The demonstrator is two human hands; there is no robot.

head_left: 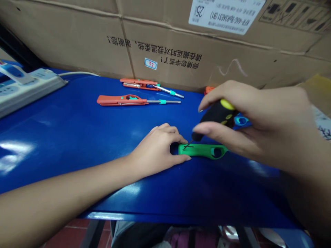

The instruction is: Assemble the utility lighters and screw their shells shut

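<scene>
A green long-necked lighter (201, 150) lies flat on the blue table, its nozzle end pointing right and partly hidden behind my right hand. My left hand (162, 150) pinches the lighter's handle end between thumb and fingers, holding it against the tabletop. In my right hand (261, 124) is a black and yellow screwdriver (216, 115), gripped by its stubby handle. Its thin shaft slants down to the left, and the tip meets the lighter near the handle end. Whether the tip sits in a screw is too small to tell.
Two orange long-necked lighters (121, 100) lie behind my left hand. Blue (241, 121) and orange (209, 90) pieces show partly behind my right hand. A white power strip (28, 88) stands at left. A big cardboard box (85, 41) walls off the table's back edge.
</scene>
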